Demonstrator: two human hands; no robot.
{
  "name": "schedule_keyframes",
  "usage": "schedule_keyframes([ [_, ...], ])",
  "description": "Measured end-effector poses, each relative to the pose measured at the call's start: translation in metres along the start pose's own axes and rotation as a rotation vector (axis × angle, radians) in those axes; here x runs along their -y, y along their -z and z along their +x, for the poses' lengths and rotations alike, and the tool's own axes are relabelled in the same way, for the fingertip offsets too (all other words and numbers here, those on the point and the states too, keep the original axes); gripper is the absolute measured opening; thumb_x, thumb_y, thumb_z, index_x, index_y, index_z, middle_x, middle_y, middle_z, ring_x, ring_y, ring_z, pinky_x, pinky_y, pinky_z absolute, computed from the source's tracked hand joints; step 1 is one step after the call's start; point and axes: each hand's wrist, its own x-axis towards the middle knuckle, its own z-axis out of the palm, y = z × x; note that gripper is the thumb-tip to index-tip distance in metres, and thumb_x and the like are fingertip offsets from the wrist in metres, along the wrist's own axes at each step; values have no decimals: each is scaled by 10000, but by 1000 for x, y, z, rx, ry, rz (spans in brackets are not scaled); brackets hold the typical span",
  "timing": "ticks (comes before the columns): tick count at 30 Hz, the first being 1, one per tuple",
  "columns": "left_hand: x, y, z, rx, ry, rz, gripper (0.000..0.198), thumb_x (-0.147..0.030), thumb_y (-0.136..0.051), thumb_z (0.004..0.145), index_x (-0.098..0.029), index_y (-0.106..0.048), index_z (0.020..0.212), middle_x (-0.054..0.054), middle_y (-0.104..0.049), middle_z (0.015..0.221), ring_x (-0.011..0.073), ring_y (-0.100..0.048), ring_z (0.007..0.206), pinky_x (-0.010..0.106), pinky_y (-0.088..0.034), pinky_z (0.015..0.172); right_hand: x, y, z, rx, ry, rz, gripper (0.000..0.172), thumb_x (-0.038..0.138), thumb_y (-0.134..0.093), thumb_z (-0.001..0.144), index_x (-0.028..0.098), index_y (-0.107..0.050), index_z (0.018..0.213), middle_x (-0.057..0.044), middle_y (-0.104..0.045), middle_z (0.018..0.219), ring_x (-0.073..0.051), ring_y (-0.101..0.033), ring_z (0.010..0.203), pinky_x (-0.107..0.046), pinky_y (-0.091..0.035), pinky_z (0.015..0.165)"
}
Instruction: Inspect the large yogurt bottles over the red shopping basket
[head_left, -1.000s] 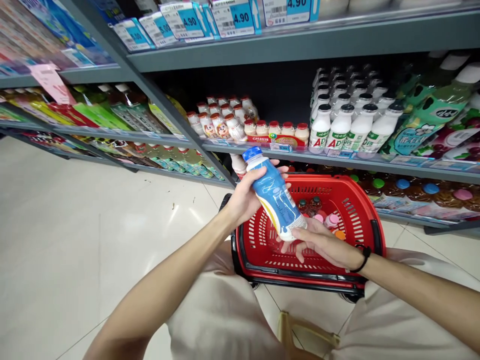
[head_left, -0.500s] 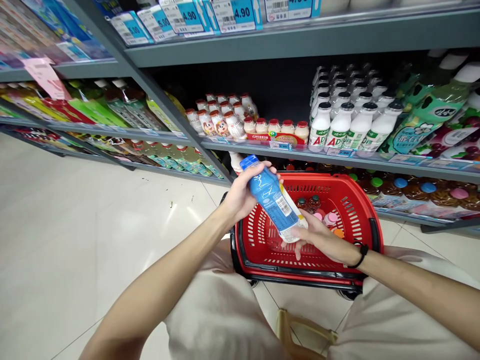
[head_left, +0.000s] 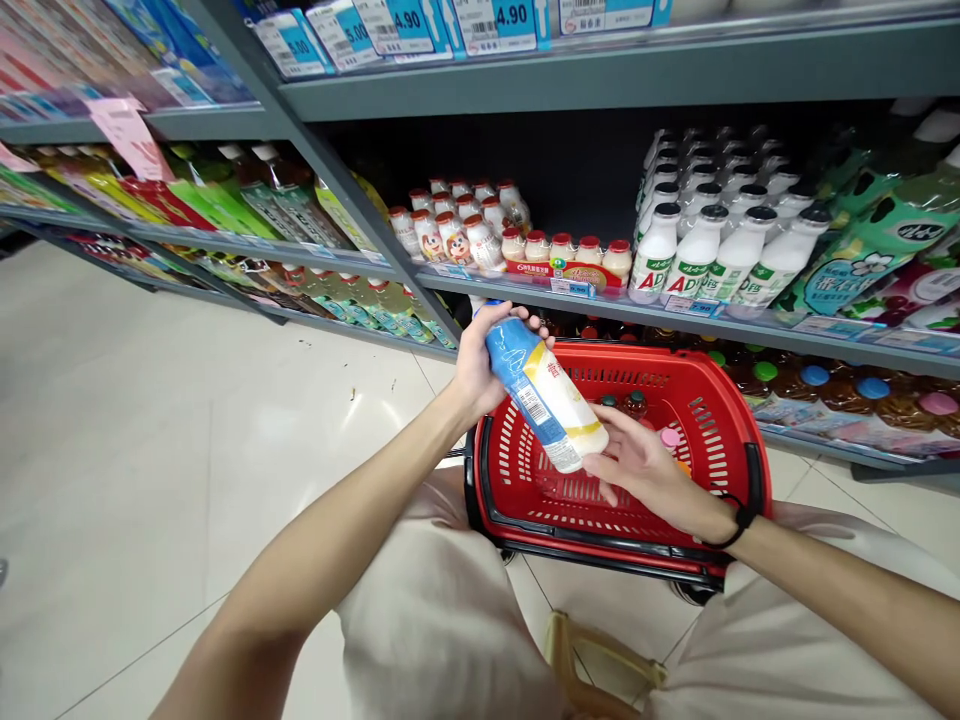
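left grip holds the blue-and-white bottle near its top, base slanting toward the loosely spread right grip.

On the middle grey shelf, small white bottles with red tops were set in a bunch. Just to their right, a pack in red wrap was placed. White bottles with black caps were lined up in rows, and big green bottles were put beside them. On the shelf below, drinks with green, blue and pink caps were kept. A red basket was set on the pale, shiny floor.
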Motion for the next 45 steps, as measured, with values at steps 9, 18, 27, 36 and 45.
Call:
schedule_keyframes([
  [9, -1, 4, 1, 31, 21, -75, 195, -222, -743, 757, -171, -555, 742, -26, -594, 683, 113, -623, 677, 268, -575, 762, -6, 1, 1, -198, 68, -229, 701, 377, -938, 756, 253, -593, 1354, -78, -691, 1298, -220, -676, 1114, -335, -595, 906],
  [18, -7, -6, -13, 5, -24, -92, 241, -309, -673, 759, -201, -478, 669, -10, -537, 622, 123, -582, 629, 276, -559, 745, 2, -2, 5, 244, -264, 372, 633, 669, -507, 976, 152, -632, 1320, -190, -708, 1226, -309, -697, 1035, -419, -647, 676],
  [27, -6, 6, 3, 8, -14, -38, 246, -402, -738, 788, -196, -606, 807, -16, -591, 666, 125, -624, 651, 283, -588, 779, -2, -3, 3, 49, -153, 261, 484, 546, -702, 946, 178, -604, 1244, -151, -704, 1197, -262, -715, 975, -358, -647, 638],
  [36, -7, 11, 3, -2, -20, -56, 236, -377, -748, 777, -190, -609, 809, -21, -577, 654, 126, -628, 663, 273, -584, 761, -5, -3, 0, -152, -33, 51, 607, 404, -918, 761, 237, -529, 1197, -36, -669, 1068, -128, -626, 718, -216, -509, 460],
  [45, -9, 13, 1, -39, -26, -57, 303, -446, -752, 754, -192, -610, 843, -10, -594, 662, 144, -642, 645, 314, -598, 768, -16, 2, -1, -290, 145, -251, 676, 344, -931, 750, 265, -528, 1286, -72, -640, 1270, -196, -692, 953, -315, -606, 752],
])
